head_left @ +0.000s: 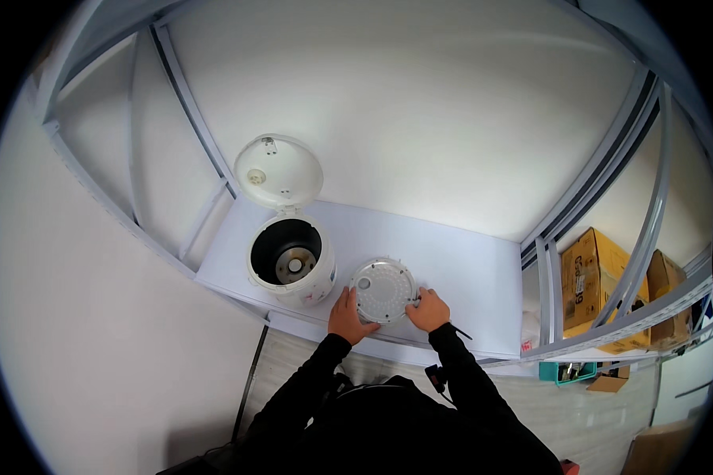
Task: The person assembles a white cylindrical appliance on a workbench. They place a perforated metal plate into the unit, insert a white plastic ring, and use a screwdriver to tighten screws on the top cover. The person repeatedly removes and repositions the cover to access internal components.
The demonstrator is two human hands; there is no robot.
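Observation:
A round, pale inner lid (386, 290) with a dotted face, a round opening and small fittings along its rim lies on the white table. My left hand (348, 318) grips its left and near edge, fingers and thumb around the rim. At the right edge, my right hand (428, 309) is closed in a pinch around what looks like a thin dark tool (462, 332), whose end sticks out past the wrist; its kind is unclear. Left of the lid stands a white rice cooker (318, 286) with its cover (281, 176) raised. A metal heating plate shows inside its dark cavity.
The white tabletop (475, 277) is framed by grey metal posts (594, 166) and a pale back panel (404, 103). Cardboard boxes (590, 277) stand to the right beyond the frame. Below them sits a teal bin (548, 372) with small items inside.

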